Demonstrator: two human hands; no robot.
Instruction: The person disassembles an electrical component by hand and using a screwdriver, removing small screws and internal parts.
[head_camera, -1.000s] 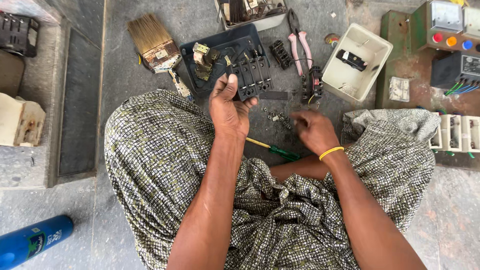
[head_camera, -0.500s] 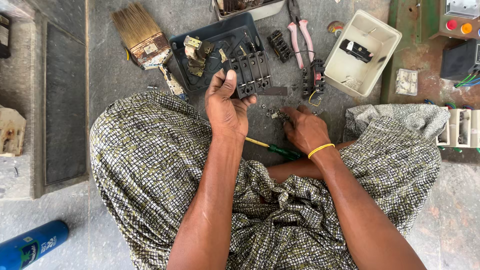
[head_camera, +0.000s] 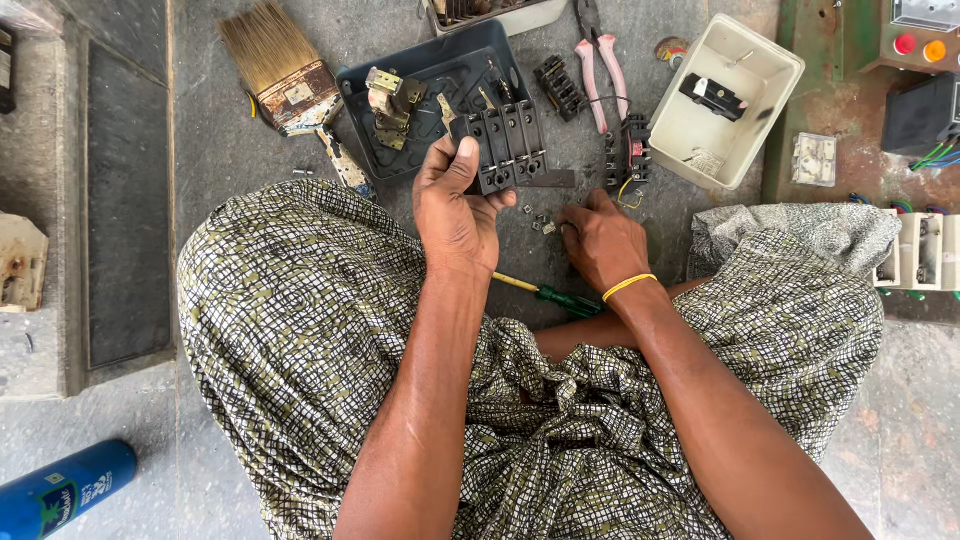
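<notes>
My left hand (head_camera: 457, 205) grips a black switch block (head_camera: 507, 146) with several terminal slots, holding it up over the floor. My right hand (head_camera: 600, 240), with a yellow band at the wrist, reaches down to small metal screws and bits (head_camera: 540, 221) on the concrete, fingers pinched near them. Whether it has one between its fingers I cannot tell. A green-handled screwdriver (head_camera: 555, 296) lies on the floor between my wrists, against my patterned cloth.
A dark plastic lid (head_camera: 400, 150) holds brass contacts. Around it lie a paintbrush (head_camera: 280, 65), pink-handled pliers (head_camera: 598, 60), a cream enclosure box (head_camera: 735, 100) and a wired black part (head_camera: 632, 160). A blue spray can (head_camera: 60, 495) lies lower left; electrical units stand at right.
My left hand has lifted the switch block slightly higher and clearer of the lid. My right hand stays at the small parts on the floor. The camera view has shifted a little.
</notes>
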